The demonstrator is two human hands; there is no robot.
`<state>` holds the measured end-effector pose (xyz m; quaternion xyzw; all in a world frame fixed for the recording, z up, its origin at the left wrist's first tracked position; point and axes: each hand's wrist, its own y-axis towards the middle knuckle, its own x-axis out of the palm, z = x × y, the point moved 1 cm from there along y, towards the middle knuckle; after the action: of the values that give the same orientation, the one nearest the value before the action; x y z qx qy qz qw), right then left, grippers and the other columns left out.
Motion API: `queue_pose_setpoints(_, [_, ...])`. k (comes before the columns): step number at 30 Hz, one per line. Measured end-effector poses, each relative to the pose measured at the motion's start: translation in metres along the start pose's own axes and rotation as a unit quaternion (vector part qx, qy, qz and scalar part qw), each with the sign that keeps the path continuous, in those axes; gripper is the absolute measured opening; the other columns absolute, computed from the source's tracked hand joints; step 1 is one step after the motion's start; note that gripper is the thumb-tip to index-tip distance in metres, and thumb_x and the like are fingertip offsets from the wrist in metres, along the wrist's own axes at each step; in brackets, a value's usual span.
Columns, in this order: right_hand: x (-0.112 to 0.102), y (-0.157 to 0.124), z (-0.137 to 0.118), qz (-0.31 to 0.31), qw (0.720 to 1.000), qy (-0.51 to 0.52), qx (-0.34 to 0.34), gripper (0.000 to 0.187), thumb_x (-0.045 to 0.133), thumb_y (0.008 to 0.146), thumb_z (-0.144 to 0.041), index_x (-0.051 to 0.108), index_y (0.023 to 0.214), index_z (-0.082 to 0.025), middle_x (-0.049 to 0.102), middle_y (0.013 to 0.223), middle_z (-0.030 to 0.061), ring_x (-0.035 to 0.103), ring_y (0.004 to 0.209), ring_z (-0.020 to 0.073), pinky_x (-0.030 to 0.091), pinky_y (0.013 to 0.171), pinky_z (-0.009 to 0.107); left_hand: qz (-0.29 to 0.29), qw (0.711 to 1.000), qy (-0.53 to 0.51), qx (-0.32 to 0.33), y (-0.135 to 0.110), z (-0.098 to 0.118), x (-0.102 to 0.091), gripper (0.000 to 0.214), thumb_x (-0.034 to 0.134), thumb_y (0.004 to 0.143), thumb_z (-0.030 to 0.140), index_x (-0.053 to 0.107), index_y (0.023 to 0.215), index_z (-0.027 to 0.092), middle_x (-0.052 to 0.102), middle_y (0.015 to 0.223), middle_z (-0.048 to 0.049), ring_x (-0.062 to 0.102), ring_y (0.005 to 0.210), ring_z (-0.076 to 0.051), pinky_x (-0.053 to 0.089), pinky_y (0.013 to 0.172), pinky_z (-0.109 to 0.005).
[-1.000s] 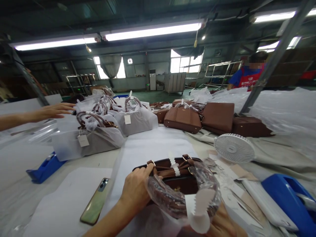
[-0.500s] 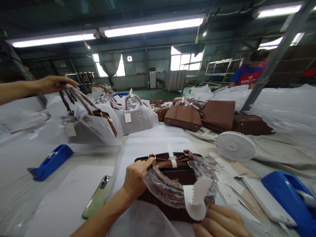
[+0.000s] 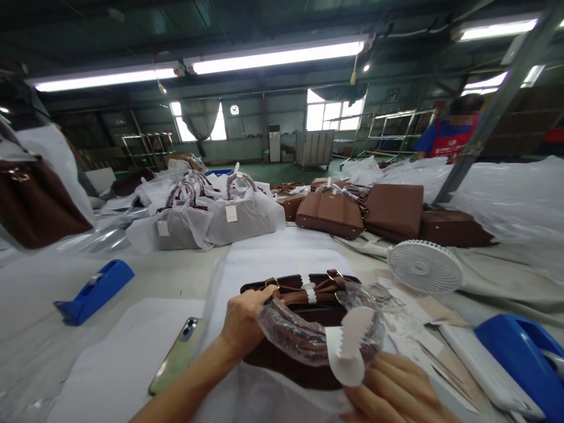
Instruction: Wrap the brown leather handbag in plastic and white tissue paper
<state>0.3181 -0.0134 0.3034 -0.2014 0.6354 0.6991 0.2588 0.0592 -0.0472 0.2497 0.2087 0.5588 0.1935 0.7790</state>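
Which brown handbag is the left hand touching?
The brown leather-look handbag at front centre, with the left hand on it; the other handbags are farther away.

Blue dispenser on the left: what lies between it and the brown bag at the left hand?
Between the blue dispenser and the brown bag, the head view shows a white sheet, a green phone and the left hand.

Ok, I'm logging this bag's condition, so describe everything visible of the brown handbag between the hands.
The brown handbag looks leathery, with gold-toned rings and plastic-wrapped handles folded toward the wearer. Notched white strips band its straps and handles. It sits on white sheeting, translucent wrap against its near side. The left hand holds its left side; the right hand's contact is unclear.
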Motion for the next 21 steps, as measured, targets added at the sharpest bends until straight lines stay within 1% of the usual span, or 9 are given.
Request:
queue_pose_setpoints(4, [0.011,0.009,0.020,-0.019,0.999,-0.016,-0.028,0.033,0.043,0.103,-0.012,0.064,0.077,-0.016,0.057,0.055,-0.0004,0.051,0.049,0.0137,0.034,0.051,0.033,-0.066,0.997,-0.040,-0.009,0.010,-0.005,-0.011,0.026,0.057,0.093,0.032,0.067,0.116,0.024,0.077,0.094,-0.0041,0.070,0.082,-0.021,0.050,0.071,-0.028])
queue_pose_setpoints(7, [0.021,0.014,0.032,-0.013,0.998,-0.039,-0.041,0.033,0.046,0.104,-0.016,0.064,0.076,-0.016,0.058,0.057,-0.0010,0.050,0.050,0.0123,0.030,0.052,0.033,-0.135,0.981,-0.137,-0.033,0.014,-0.012,-0.037,0.036,0.058,0.092,0.029,0.061,0.128,0.029,0.073,0.116,-0.0008,0.069,0.101,-0.019,0.052,0.086,-0.027])
queue_pose_setpoints(9, [0.025,0.017,0.038,-0.009,0.997,-0.061,-0.046,0.029,0.051,0.103,-0.019,0.064,0.078,-0.016,0.059,0.058,-0.0024,0.050,0.050,0.0111,0.029,0.052,0.032,-0.146,0.965,-0.198,-0.089,0.009,-0.017,-0.060,0.040,0.056,0.093,0.036,0.059,0.133,0.029,0.069,0.125,-0.0019,0.065,0.111,-0.019,0.049,0.095,-0.029])
queue_pose_setpoints(12, [0.030,0.018,0.043,-0.007,0.993,-0.094,-0.070,0.025,0.051,0.103,-0.019,0.067,0.083,-0.017,0.060,0.058,-0.0043,0.049,0.048,0.0111,0.030,0.052,0.032,-0.167,0.944,-0.237,-0.154,-0.007,-0.021,-0.089,0.045,0.058,0.091,0.049,0.061,0.131,0.028,0.068,0.124,-0.0034,0.061,0.112,-0.022,0.047,0.097,-0.032])
queue_pose_setpoints(15, [0.035,0.018,0.045,-0.016,0.990,-0.109,-0.087,0.024,0.051,0.104,-0.020,0.067,0.086,-0.017,0.060,0.057,-0.0049,0.049,0.047,0.0110,0.028,0.050,0.033,-0.238,0.923,-0.239,-0.183,-0.022,-0.018,-0.099,0.066,0.078,0.073,0.048,0.059,0.133,0.031,0.068,0.122,-0.0018,0.059,0.112,-0.024,0.044,0.100,-0.032])
queue_pose_setpoints(16, [0.036,0.017,0.046,-0.022,0.990,-0.111,-0.086,0.025,0.050,0.104,-0.021,0.067,0.086,-0.017,0.060,0.057,-0.0050,0.049,0.046,0.0108,0.028,0.050,0.033,-0.260,0.917,-0.230,-0.194,-0.024,-0.017,-0.098,0.065,0.082,0.069,0.044,0.061,0.130,0.031,0.069,0.118,-0.0006,0.060,0.109,-0.024,0.044,0.097,-0.031])
queue_pose_setpoints(17, [0.036,0.017,0.046,-0.024,0.990,-0.114,-0.081,0.027,0.049,0.105,-0.023,0.067,0.086,-0.017,0.059,0.057,-0.0050,0.048,0.045,0.0106,0.028,0.049,0.033,-0.282,0.911,-0.221,-0.204,-0.025,-0.016,-0.096,0.055,0.081,0.070,0.042,0.066,0.121,0.029,0.070,0.109,0.0005,0.061,0.102,-0.023,0.044,0.091,-0.029])
queue_pose_setpoints(19, [0.035,0.017,0.046,-0.030,0.991,-0.113,-0.068,0.031,0.047,0.106,-0.028,0.065,0.082,-0.018,0.058,0.056,-0.0049,0.047,0.045,0.0108,0.028,0.049,0.032,-0.312,0.902,-0.210,-0.214,-0.024,-0.016,-0.089,0.024,0.069,0.080,0.041,0.072,0.094,0.023,0.069,0.086,0.0022,0.060,0.084,-0.019,0.042,0.075,-0.026])
queue_pose_setpoints(21, [0.027,0.015,0.046,-0.036,0.993,-0.098,-0.052,0.035,0.046,0.106,-0.032,0.062,0.078,-0.018,0.058,0.057,-0.0039,0.049,0.048,0.0116,0.031,0.051,0.031,-0.312,0.903,-0.206,-0.211,-0.023,-0.021,-0.082,0.029,0.056,0.088,0.043,0.066,0.075,0.019,0.062,0.072,0.0025,0.054,0.072,-0.016,0.037,0.066,-0.026])
